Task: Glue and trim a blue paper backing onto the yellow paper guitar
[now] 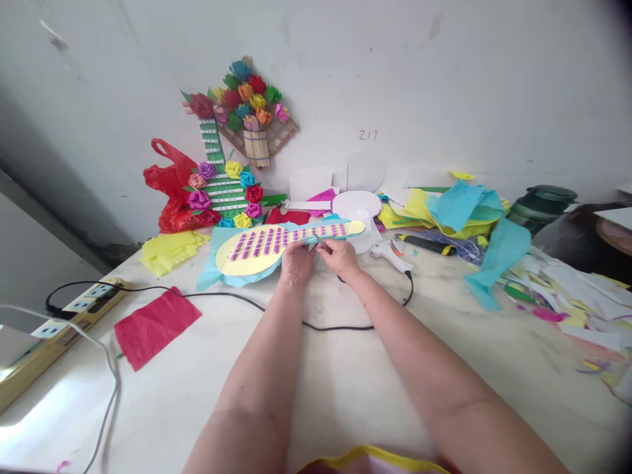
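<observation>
A yellow guitar-shaped cutout (251, 260) with rows of purple strips lies tilted over light blue crepe paper (210, 268), which sticks out around its edge. My left hand (296, 263) is closed on the near edge, where the round body meets the narrow neck. Close beside it, my right hand (340, 259) is closed around what look like scissors (318, 238); a thin grey blade shows at the neck's edge, and the fingers hide most of the tool. The two hands nearly touch.
A white glue gun (392, 255) rests right of my hands, its black cord (340, 328) looping across the table to a power strip (79, 306). Red crepe paper (158, 328) lies left. Paper-flower crafts (222, 178) stand behind; a black-handled cutter (427, 245) and paper scraps (557, 289) lie right.
</observation>
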The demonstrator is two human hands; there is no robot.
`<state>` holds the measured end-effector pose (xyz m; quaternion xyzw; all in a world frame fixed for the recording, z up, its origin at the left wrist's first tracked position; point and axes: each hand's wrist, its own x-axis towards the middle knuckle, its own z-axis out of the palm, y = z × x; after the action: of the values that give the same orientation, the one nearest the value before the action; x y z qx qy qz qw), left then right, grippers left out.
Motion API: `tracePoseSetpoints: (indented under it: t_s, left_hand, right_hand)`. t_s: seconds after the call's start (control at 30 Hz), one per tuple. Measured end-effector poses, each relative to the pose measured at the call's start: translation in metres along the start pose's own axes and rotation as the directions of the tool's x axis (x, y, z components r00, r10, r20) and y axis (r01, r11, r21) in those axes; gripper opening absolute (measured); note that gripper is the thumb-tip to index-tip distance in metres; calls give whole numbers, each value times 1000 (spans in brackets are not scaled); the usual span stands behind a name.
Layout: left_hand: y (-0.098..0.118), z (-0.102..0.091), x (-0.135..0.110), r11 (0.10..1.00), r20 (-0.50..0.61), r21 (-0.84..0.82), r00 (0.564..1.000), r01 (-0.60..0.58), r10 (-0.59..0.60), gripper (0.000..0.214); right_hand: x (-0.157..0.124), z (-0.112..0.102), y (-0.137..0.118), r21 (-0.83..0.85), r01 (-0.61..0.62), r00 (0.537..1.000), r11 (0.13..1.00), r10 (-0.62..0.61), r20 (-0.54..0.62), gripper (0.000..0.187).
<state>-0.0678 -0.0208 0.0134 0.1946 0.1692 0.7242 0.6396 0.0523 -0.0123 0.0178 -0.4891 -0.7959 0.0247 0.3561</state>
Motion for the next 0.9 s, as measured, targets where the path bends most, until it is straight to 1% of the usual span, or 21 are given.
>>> tracePoseSetpoints:
  t_s: [0.1, 0.2, 0.27, 0.33, 0.43, 0.5, 0.6, 0.7, 0.8, 0.9]
  left_hand:
    - [2, 1, -1, 999, -36, -45, 999, -7, 5, 20]
    - [1, 0, 0, 998, -73, -58, 997, -22, 18, 34]
    - [-2, -2, 2, 996, -132, -83, 991, -38, 27, 37]
    - [-4, -2, 5, 992, -208, -102, 977, -69, 47, 33]
    - [-8, -2, 7, 987, -287, -100, 953, -129, 95, 21]
    - [-10, -2, 7, 987, -299, -86, 949, -135, 103, 19]
    - [-11, -2, 6, 996, -275, -38, 959, -81, 67, 15]
    - [-9, -1, 4, 997, -239, 57, 970, 50, -35, 13]
    - [-7, 2, 1, 978, -255, 130, 959, 161, -124, 14]
    - [-8, 7, -4, 967, -295, 116, 937, 229, -186, 23]
  right_hand:
    - [-2, -1, -1, -6, 22, 1000, 1000, -22, -7, 23]
    - [-2, -4, -4, -17, -9, 1000, 1000, 10, 15, 29]
    - [-1, -7, -6, -11, -85, 996, 996, 86, 26, 35]
    - [3, -10, -7, 10, -190, 981, 982, 190, 38, 38]
    - [7, -15, -10, 43, -312, 949, 949, 310, 57, 35]
    - [8, -17, -11, 53, -342, 939, 938, 339, 60, 31]
    - [9, -19, -13, 42, -339, 939, 940, 336, 73, 25]
    - [9, -17, -12, -22, -306, 941, 952, 305, 143, 23]
    - [10, -15, -9, -89, -265, 938, 960, 278, 206, 24]
    - [9, -14, -6, -104, -262, 932, 959, 280, 230, 21]
